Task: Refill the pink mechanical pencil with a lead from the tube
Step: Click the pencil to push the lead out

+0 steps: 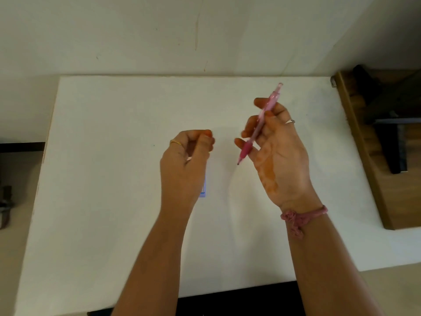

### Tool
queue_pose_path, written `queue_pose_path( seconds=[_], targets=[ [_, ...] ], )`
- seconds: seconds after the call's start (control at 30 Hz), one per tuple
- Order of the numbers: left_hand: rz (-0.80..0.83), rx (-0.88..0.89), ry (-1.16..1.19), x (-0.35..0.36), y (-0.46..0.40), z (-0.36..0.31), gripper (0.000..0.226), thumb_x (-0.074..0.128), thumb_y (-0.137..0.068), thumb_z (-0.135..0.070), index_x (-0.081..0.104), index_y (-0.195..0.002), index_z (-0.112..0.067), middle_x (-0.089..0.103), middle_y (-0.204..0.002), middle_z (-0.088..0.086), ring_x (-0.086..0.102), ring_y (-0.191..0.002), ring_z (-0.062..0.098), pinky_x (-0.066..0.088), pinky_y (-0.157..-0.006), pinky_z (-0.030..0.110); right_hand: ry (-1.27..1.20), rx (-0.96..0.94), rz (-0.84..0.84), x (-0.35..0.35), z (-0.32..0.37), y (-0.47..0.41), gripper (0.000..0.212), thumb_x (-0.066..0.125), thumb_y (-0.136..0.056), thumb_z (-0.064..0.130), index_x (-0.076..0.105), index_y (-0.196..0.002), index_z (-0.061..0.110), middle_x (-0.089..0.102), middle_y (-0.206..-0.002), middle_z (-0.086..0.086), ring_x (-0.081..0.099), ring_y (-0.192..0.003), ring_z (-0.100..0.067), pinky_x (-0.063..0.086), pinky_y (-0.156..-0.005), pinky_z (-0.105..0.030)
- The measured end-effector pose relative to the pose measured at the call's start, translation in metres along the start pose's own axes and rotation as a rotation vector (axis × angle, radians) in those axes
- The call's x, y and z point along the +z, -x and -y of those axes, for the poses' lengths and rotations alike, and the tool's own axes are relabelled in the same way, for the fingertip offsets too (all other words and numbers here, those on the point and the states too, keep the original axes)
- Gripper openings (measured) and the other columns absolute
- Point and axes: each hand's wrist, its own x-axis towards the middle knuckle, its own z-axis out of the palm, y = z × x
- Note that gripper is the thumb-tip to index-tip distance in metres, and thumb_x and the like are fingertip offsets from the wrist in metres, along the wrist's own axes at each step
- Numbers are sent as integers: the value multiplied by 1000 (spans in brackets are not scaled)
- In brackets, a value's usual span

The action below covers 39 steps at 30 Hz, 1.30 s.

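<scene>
The pink pencil (259, 123) is being gripped in the right hand (276, 151), tip down. The left hand (184, 165) is being held curled beside it, contents indiscernible, above the partly hidden tube (203, 190). The pencil should be kept steady for lead insertion.

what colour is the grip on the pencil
The grip is a darker pink than the pencil barrel, seen in the head view.

A white worktop (118, 201) butts against a pale, scuffed wall (136, 30). A wooden shelf unit (364, 156) with dark compartments stands at its right edge. Beige floor (396, 290) shows beside it.
</scene>
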Motion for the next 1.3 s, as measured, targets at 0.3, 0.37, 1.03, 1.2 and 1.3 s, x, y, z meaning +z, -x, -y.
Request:
queue_pose_path(
  seconds=[0.3, 0.37, 1.03, 1.2, 1.3],
  targets=[
    [-153, -162, 230, -11, -10, 5, 12, 60, -87, -25, 67, -88, -15, 67, -67, -8, 63, -66, 8, 50, -61, 19, -267, 73, 25, 1, 12, 4, 52, 34, -81, 60, 31, -54, 15, 25, -50, 2, 20, -50, -16, 23, -52, -30],
    [-157, -171, 242, -11, -10, 5, 12, 61, -87, -26, 68, -87, -15, 67, -67, -7, 63, -66, 8, 50, -60, 20, -329, 65, 44, -1, 12, 5, 52, 38, -75, 61, 25, -55, 15, 22, -50, 2, 17, -50, -16, 18, -53, -32],
    [-212, -249, 360, -18, -14, 4, 9, 63, -84, -24, 68, -77, -23, 63, -58, -11, 59, -60, 7, 48, -56, 20, -407, 7, 52, 2, 18, 10, 50, 37, -68, 62, 23, -47, 19, 17, -40, 7, 13, -39, -10, 12, -41, -24],
    [-211, -248, 359, -17, -14, 4, 11, 63, -84, -24, 68, -74, -24, 63, -58, -11, 59, -60, 7, 48, -55, 20, -302, -39, 56, 9, 19, 12, 48, 34, -70, 57, 22, -46, 17, 24, -35, 11, 13, -38, -9, 13, -39, -22],
    [-211, -252, 362, -18, -14, 4, 11, 64, -84, -24, 69, -74, -24, 63, -58, -11, 59, -60, 7, 48, -55, 19, -303, -34, 63, 13, 18, 12, 49, 33, -73, 56, 28, -41, 20, 25, -35, 11, 11, -39, -11, 10, -40, -24]
  ],
)
